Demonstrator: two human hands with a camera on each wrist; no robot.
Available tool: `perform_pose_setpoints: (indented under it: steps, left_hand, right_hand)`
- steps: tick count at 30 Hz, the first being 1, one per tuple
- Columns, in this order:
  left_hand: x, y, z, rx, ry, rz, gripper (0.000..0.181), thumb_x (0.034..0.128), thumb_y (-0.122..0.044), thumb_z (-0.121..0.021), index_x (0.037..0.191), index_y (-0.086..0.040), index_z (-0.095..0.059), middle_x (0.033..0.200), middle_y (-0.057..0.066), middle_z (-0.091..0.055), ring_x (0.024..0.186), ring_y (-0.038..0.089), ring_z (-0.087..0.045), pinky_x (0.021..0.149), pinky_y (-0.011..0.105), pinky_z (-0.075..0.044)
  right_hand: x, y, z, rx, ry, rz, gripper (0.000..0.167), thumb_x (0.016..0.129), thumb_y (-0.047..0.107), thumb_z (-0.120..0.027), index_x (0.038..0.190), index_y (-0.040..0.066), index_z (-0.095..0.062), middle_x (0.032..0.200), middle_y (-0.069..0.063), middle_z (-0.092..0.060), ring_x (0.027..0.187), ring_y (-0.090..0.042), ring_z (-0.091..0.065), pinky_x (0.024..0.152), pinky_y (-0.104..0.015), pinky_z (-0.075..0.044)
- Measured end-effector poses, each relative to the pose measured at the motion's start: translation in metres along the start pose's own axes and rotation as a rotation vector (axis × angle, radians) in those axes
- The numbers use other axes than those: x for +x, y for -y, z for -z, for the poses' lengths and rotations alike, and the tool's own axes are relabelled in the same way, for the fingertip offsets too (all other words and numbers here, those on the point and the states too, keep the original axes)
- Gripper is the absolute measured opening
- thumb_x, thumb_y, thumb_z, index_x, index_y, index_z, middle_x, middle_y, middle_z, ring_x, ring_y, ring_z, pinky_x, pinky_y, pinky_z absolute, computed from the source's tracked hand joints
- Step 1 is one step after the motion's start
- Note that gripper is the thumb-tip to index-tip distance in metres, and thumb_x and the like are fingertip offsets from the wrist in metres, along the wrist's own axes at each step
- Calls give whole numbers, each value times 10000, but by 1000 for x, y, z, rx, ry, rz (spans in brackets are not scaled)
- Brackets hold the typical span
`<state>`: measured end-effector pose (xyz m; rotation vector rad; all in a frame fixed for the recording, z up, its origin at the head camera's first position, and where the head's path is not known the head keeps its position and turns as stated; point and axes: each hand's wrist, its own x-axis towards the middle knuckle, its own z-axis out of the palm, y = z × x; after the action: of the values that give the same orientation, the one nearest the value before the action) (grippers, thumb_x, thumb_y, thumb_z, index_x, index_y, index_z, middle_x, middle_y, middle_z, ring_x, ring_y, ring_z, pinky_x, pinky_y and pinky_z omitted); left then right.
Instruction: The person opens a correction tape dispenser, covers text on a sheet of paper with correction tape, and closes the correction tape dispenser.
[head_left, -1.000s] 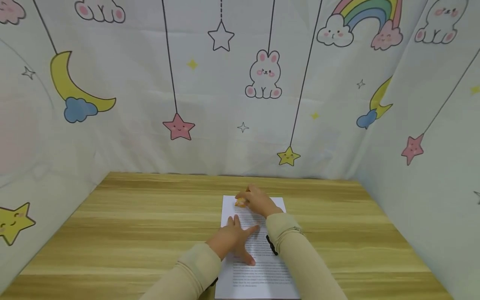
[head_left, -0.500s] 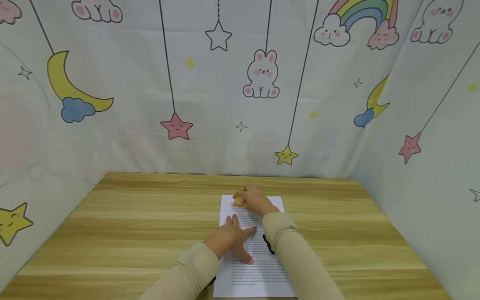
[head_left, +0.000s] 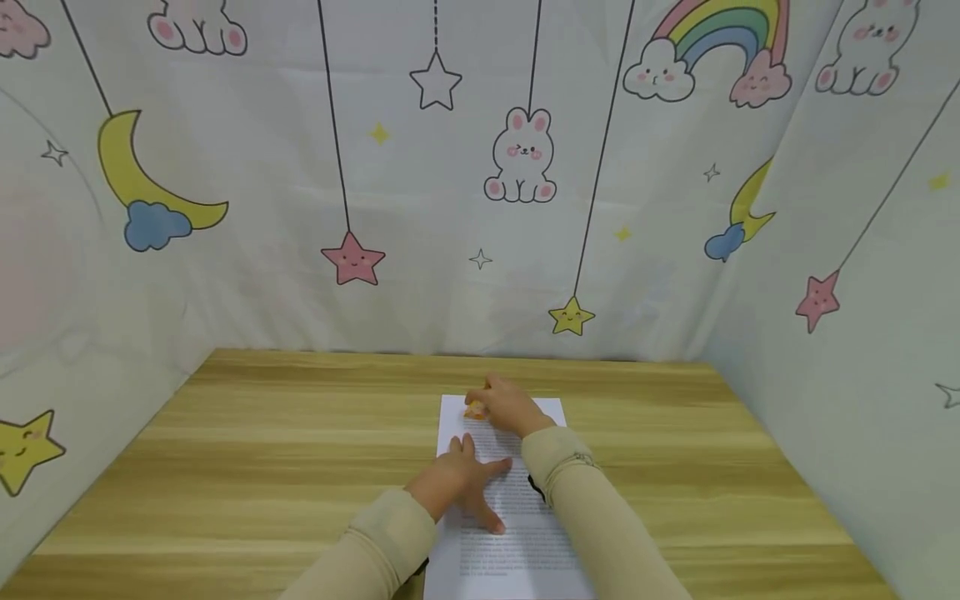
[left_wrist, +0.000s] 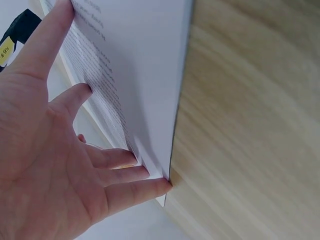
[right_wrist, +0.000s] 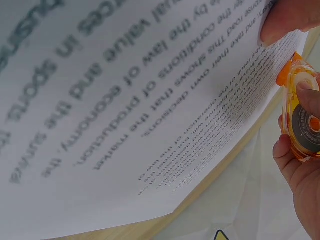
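Fingers of the right hand [head_left: 510, 407] show mostly from the back in the head view, but the right wrist view looks in from the side and shows thumb and fingers clamped on an orange tape dispenser [right_wrist: 304, 127] with a dark round disc, partly cut off by the frame. The head view alone places that dispenser on the whole sheet [head_left: 517, 533]: at its far end, left of the middle, just beyond the first lines of print. Whether its tip touches the paper is hard to tell. The left hand [head_left: 471, 485] has its fingers spread over the printed page, thumb and forefinger wide apart, the other three closer together; the left wrist view shows the outermost fingertip at the paper's edge. Also in that view, a black object [left_wrist: 21, 26] bearing a yellow label sits past the thumb. Both hands hide some print, and the right sleeve [head_left: 600, 517] crosses the page's right side. Around the sheet lies the wood-grain table [head_left: 262, 450], backed by a white cloth [head_left: 420, 192] printed with stars, moons and rabbits.
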<state>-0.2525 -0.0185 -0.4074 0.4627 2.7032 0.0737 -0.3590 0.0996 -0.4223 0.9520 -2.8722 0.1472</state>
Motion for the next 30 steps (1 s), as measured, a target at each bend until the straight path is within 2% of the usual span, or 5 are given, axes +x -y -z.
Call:
perform_pose_setpoints:
  steps: [12, 17, 30]
  left_hand:
    - [-1, 1, -1, 33, -16, -2, 909, 573, -676, -723, 1372, -466, -344, 1493, 239, -189, 1365, 391, -221, 962, 515, -415]
    - [-2, 0, -1, 21, -5, -2, 912, 572, -674, -724, 1373, -471, -338, 1501, 236, -170, 1373, 391, -209, 964, 521, -413]
    - [0, -1, -2, 49, -8, 13, 910, 563, -698, -710, 1365, -494, -332, 1504, 223, -181, 1373, 382, -216, 951, 510, -428]
  right_hand:
    - [-3, -5, -4, -13, -51, 83, 263, 887, 71, -582, 1086, 240, -610, 1036, -94, -513, 888, -219, -540, 807, -366, -484]
    - [-4, -7, -4, -25, -60, 98, 253, 880, 74, -592, 1075, 233, -621, 1004, -84, -516, 844, -201, -521, 786, -359, -477]
    - [-7, -11, 0, -6, -44, 103, 257, 868, 55, -594, 1058, 226, -624, 997, -95, -506, 865, -224, -525, 808, -383, -468]
